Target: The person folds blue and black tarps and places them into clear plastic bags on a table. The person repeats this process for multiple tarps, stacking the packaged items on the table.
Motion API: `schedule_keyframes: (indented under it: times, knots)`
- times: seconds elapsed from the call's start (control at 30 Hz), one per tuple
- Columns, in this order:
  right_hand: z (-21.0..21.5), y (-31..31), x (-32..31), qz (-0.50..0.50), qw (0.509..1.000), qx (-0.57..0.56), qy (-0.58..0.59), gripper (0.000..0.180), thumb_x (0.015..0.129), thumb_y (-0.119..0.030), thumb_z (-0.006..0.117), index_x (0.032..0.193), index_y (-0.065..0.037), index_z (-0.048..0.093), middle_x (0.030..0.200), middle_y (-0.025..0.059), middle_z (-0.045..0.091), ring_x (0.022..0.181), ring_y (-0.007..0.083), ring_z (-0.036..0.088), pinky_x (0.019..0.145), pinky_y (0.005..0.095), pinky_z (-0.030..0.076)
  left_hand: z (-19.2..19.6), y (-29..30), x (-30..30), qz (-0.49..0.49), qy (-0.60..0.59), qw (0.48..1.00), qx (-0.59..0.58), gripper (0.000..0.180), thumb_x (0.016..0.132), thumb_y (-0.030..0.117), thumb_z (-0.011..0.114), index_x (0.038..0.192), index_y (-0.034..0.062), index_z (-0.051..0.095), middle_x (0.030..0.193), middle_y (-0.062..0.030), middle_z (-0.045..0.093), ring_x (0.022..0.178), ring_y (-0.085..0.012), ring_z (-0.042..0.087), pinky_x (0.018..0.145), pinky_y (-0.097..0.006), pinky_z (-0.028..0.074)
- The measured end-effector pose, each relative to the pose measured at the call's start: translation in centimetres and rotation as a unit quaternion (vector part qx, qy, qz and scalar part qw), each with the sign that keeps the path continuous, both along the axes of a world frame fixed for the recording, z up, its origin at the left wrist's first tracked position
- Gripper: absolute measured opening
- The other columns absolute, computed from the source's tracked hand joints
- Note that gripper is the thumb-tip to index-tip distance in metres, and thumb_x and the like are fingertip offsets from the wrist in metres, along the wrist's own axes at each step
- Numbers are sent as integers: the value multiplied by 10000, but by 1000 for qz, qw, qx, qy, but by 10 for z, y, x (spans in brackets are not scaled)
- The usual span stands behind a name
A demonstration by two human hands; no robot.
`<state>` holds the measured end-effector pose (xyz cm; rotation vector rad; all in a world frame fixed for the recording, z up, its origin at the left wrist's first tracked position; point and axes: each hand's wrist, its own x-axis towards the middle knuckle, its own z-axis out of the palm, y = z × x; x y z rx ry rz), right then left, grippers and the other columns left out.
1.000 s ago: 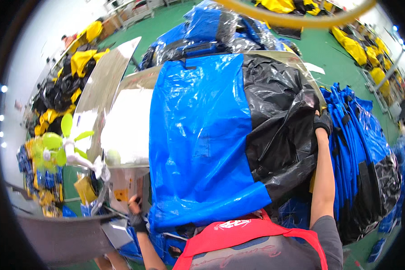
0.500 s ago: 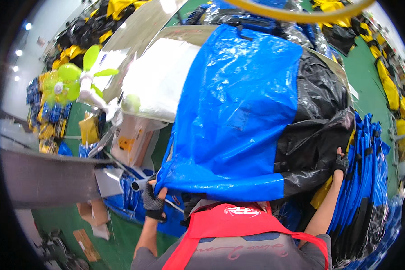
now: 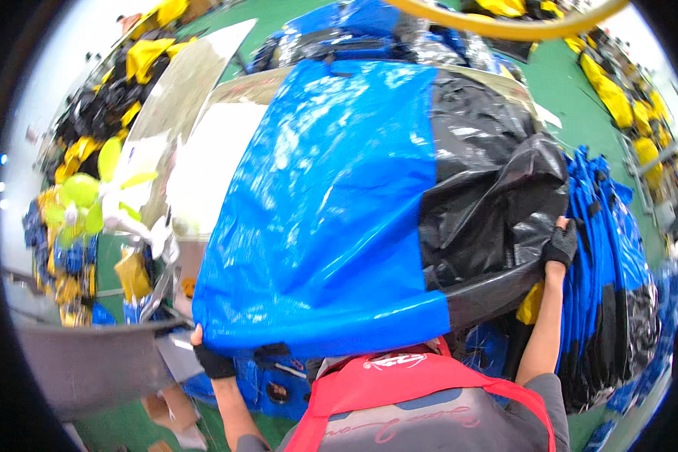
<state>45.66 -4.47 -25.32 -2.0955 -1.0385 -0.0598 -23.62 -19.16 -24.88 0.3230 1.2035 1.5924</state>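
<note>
A large blue-and-black tarpaulin piece, glossy and wrinkled, is spread over the worktable in front of me. Its left part is blue and its right part black, with a folded band along the near edge. My left hand, in a black fingerless glove, grips the near left corner with the thumb on top. At the right edge of the black part, my right hand holds on in a matching glove, thumb up. The fingers of both hands are partly hidden by the sheet and gloves.
A green-bladed fan stands at the left, beside white sheets on the table. A grey curved panel lies nearer. Folded blue-and-black pieces hang at my right. More blue bundles lie beyond the table.
My left hand has moved left, drawing the tarpaulin's near left corner outward. The grey tube end beside that hand is no longer in sight. My right hand stays at the right edge; the view has shifted.
</note>
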Motion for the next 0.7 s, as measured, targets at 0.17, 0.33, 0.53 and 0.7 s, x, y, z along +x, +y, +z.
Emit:
schedule_keyframes:
  times: [0.17, 0.33, 0.53, 0.7]
  knots:
    - [-117, -21, 90, -44, 983, -161, 71, 387, 918, -351, 516, 955, 11, 648, 900, 242, 654, 858, 363, 626, 796, 437, 466, -105, -6, -57, -102, 337, 911, -213, 657, 888, 494, 571, 1309, -7, 508, 1271, -158, 569, 1116, -291, 560, 943, -397, 456]
    - [84, 4, -86, 35, 984, 92, -147, 313, 905, -169, 544, 1193, -56, 588, 1126, 194, 618, 1085, 375, 559, 925, 427, 439, -50, 57, -78, -307, 314, 880, -183, 807, 880, 589, 562, 1415, 13, 379, 1338, -154, 512, 1149, -295, 536, 971, -407, 440]
    - [28, 24, -51, 395, 873, -182, -220, 539, 845, -431, 609, 1269, -101, 560, 1250, 186, 568, 1213, 369, 484, 1055, 432, 336, -67, 125, -65, -293, 204, 923, -141, 771, 800, 485, 713, 1347, 2, 465, 1284, -140, 562, 1049, -278, 595, 926, -410, 473]
    - [52, 38, -57, 364, 837, -399, -87, 521, 854, -465, 586, 1240, -117, 607, 1219, 179, 604, 1139, 355, 560, 978, 399, 428, -84, 97, -104, -306, 611, 666, -301, 627, 854, 356, 631, 1330, -16, 465, 1265, -205, 560, 1078, -311, 588, 961, -429, 443]
